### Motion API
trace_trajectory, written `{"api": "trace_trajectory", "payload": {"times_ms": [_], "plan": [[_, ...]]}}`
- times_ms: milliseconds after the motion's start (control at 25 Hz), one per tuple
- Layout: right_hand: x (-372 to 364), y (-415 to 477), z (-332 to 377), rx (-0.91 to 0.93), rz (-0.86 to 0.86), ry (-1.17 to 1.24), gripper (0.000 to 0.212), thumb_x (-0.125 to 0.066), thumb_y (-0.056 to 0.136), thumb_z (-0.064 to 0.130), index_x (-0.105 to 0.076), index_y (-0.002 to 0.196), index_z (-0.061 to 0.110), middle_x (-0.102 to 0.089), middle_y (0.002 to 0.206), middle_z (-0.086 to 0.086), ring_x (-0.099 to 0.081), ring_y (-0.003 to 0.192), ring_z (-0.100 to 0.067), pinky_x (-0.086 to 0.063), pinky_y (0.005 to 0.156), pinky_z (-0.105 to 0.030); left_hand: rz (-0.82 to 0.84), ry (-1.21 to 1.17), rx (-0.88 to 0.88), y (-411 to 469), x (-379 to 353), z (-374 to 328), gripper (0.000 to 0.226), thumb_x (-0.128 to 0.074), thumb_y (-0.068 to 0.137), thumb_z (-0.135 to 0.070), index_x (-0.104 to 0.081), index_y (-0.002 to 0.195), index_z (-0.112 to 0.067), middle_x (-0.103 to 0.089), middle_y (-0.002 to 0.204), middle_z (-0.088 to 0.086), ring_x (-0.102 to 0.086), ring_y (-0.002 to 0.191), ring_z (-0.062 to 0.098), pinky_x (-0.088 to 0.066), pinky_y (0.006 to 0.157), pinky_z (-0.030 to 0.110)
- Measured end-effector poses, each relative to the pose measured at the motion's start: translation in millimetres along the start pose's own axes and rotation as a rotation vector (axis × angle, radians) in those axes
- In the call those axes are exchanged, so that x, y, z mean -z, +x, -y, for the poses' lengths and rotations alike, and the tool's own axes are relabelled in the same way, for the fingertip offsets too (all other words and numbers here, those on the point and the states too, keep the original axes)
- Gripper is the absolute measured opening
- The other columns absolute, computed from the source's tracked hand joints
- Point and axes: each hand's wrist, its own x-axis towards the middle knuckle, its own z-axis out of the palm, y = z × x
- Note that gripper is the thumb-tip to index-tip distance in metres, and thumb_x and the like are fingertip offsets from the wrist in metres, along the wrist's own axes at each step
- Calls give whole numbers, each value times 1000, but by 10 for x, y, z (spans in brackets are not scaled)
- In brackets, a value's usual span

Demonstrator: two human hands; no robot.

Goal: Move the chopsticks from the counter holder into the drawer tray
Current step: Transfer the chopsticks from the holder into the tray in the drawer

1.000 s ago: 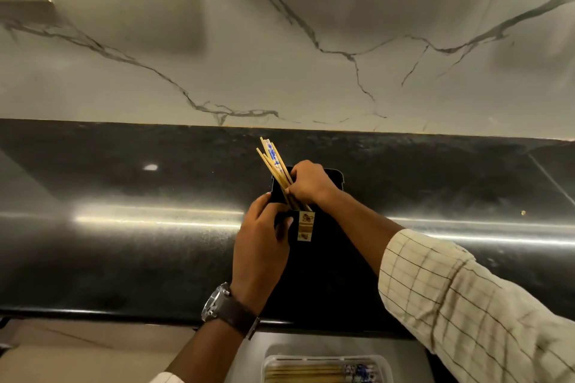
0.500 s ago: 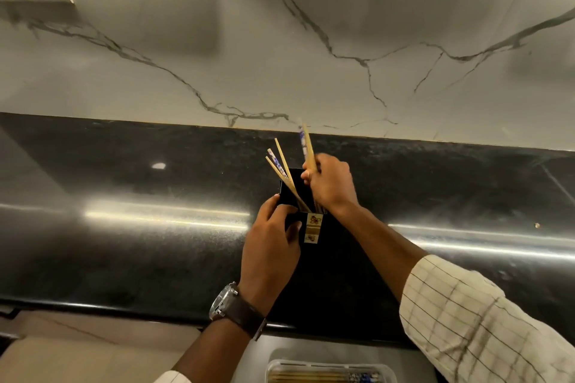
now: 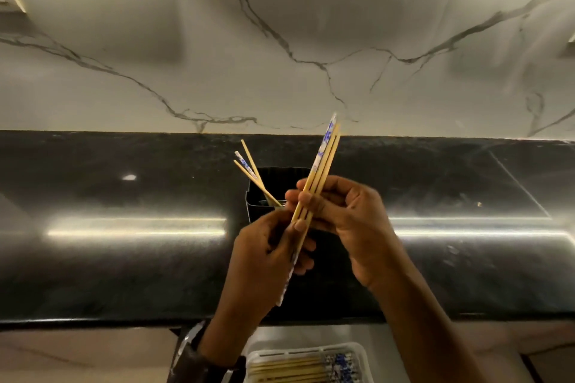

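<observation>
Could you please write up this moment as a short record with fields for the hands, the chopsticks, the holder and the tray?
right hand: pinches a lifted bunch of bamboo chopsticks, one patterned blue and white
left hand: grips the lower ends of the same bunch
black rectangular counter holder: stands on the glossy black stone counter; three chopsticks lean left in it
white plastic drawer tray: below the counter edge, already holding chopsticks laid flat
task state: bunch out of the holder, not yet in the tray
</observation>
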Motion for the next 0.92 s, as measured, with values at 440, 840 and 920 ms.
{"api": "trace_trajectory", "payload": {"times_ms": [440, 840, 920], "plan": [[380, -557, -231, -125, -300, 15, 13, -64, 96, 8, -69, 108, 7, -82, 89, -10, -81, 81, -22, -65, 67, -30, 65, -52, 357, -720, -211, 548, 14, -56, 96, -8, -70, 96, -4, -76, 79, 17, -69, 60, 28, -57, 58, 39], [311, -742, -577, -231, -226, 86, 21, -69, 91, 5, -68, 111, -2, -80, 93, -19, -80, 87, -31, -64, 76, -39, 148, -148, 480, -996, -187, 542, 18, -52, 99, -10, -66, 104, -1, -79, 84, 17, -77, 76, 35, -63, 64, 41], [373, -715, -557, -158, -388, 157, 19, -68, 92, 5, -67, 110, -1, -80, 92, -18, -80, 86, -30, -65, 75, -38, 115, -207, 515, -1041, -113, 573, 20, -50, 99, -9, -65, 105, 2, -78, 86, 21, -76, 77, 37, -62, 63, 41]]}}
